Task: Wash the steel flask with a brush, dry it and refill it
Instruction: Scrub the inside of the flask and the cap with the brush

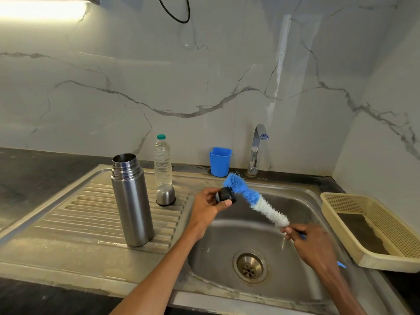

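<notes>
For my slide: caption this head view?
Left hand holds flask stopper; right hand scrubs it with bottle brush.

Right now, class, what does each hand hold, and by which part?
The left hand pinches the small black flask stopper by its sides. The right hand grips the blue-and-white bristled bottle brush by its handle, just below the bristles.

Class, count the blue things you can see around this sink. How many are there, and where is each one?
2: a blue cup on the sink's back ledge beside the tap, and a blue-and-white brush held over the basin by the right hand. None seems hidden.
</notes>
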